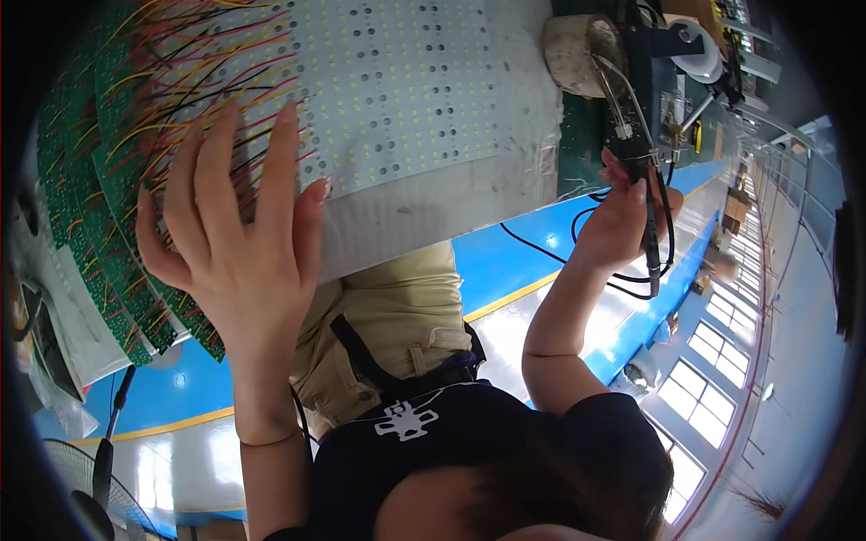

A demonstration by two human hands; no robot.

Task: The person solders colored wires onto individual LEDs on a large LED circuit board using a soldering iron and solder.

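My left hand [239, 198] lies with spread fingers over red, black and yellow wires [194, 117] along the left edge of a white circuit panel [397, 90]. The panel is dotted with rows of small yellowish parts and dark round spots. Green circuit boards [77, 180] bearing more wires overlap to the left of this hand. My right hand [622, 216] grips the black handle of a soldering iron [637, 144], which has a thin metal tube alongside it. The iron's upper end is at the mouth of a stained whitish pot [570, 56], right of the panel.
A white spool [702, 52] stands on a holder beyond the iron. Black cable [577, 261] loops below my right hand. The pale worktop [433, 212] ends just in front of my lap. A fan [86, 478] is at the lower left, above a blue and grey floor.
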